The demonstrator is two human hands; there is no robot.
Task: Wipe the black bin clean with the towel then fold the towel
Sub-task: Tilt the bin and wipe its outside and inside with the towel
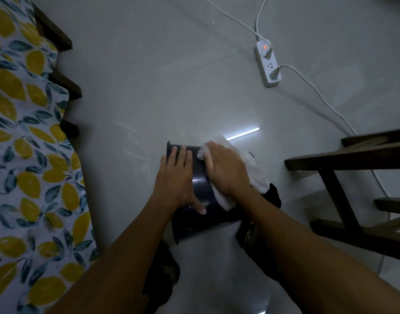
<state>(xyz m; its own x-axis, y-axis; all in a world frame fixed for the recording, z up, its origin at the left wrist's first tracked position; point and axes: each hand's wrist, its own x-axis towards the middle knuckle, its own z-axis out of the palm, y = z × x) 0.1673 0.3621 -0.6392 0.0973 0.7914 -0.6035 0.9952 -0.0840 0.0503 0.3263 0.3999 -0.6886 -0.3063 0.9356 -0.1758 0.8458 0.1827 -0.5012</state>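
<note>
A black bin [200, 189] lies on its side on the pale tiled floor [149, 87], low in the middle of the view, between the person's knees; which end is its mouth cannot be told. The left hand [177, 177] rests flat and open on the bin's upper wall, fingers spread toward the far end, apparently to pin the round body so it does not roll. Just to the right, the right hand [226, 171] presses a white towel [251, 164] against the bin's side, palm down and fingers extended, not clenched; the cloth bunches out beneath and beyond the hand. This looks like the wiping stage, with the folding not yet begun. Laying the bin down likely brings its curved wall within easy reach. On the left a bed [24, 132] with a lemon-print sheet runs from near to far. On the right stands dark wooden furniture [344, 177]. Far right, a white power strip [268, 64] with a lit orange switch lies on the floor, cables trailing. No brand or readable writing is visible anywhere.
</note>
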